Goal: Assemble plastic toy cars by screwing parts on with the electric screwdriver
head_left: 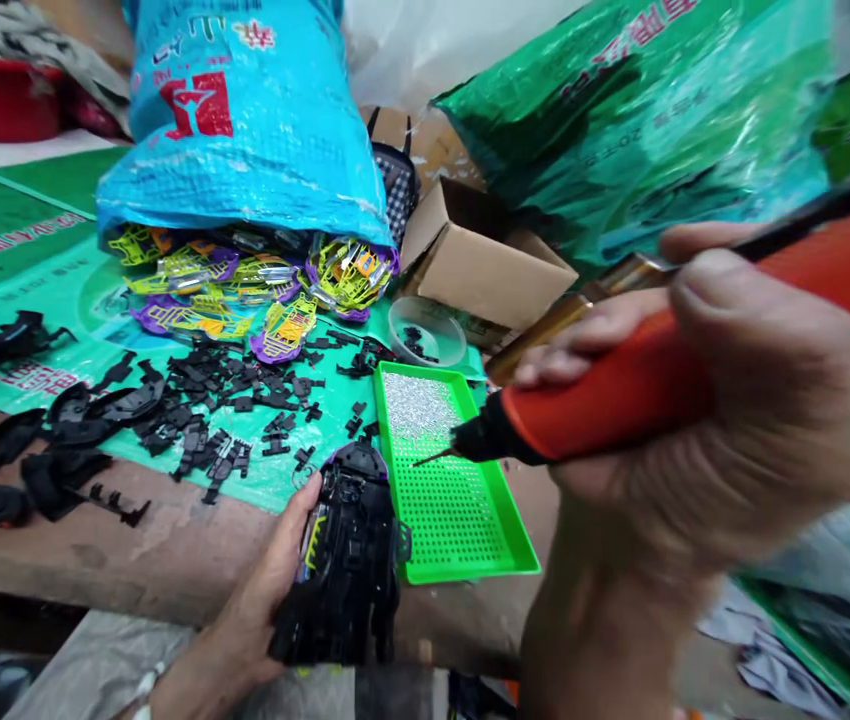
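My left hand [264, 590] grips a black toy car body [350, 560] with purple and yellow trim, held at the table's near edge. My right hand [702, 420] is closed round an orange electric screwdriver [620, 395], raised close to the camera. Its dark tip [436, 457] points left over a green perforated tray [462, 500] that holds a heap of small silver screws [417, 405] at its far end. The tip hangs just right of the toy body, apart from it.
A blue woven sack [245, 120] spills yellow and purple toy parts [245, 290] onto a green sheet [35, 270]. Loose black plastic pieces [200, 400] lie in front of it. A clear round dish [425, 330], a cardboard box [485, 260] and a green sack [657, 120] stand behind the tray.
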A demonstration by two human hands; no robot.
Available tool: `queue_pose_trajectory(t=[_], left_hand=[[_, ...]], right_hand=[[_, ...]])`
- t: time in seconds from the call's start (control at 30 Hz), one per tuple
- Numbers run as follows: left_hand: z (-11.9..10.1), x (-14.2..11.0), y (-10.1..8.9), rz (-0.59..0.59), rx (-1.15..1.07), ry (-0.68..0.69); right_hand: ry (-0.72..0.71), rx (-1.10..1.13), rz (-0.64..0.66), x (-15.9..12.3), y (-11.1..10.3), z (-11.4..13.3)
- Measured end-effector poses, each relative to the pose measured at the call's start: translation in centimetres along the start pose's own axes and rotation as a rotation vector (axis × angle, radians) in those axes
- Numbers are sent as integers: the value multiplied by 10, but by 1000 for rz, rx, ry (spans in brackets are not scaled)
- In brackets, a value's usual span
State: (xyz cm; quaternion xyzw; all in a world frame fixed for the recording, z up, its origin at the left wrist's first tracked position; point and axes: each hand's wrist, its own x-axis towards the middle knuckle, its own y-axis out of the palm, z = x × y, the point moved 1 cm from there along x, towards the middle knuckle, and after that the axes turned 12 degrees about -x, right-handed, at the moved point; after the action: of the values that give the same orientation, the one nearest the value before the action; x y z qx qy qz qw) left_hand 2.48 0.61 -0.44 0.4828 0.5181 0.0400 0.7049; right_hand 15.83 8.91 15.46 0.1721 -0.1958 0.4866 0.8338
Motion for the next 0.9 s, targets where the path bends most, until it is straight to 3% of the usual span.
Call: queue_pose_trajectory(t=[0.23, 0.4, 0.67, 0.9], left_hand=[[-6, 10, -1, 75, -21, 4], [-6, 12, -1, 43, 0, 55], [-6, 13, 1, -13, 44, 18], [-5, 21, -9, 110, 2, -95]], right_hand=[[55, 29, 91, -20, 12, -19], [55, 53, 134, -22, 10, -22], [60, 5, 123, -25, 10, -25], [12, -8, 173, -29, 6, -35]])
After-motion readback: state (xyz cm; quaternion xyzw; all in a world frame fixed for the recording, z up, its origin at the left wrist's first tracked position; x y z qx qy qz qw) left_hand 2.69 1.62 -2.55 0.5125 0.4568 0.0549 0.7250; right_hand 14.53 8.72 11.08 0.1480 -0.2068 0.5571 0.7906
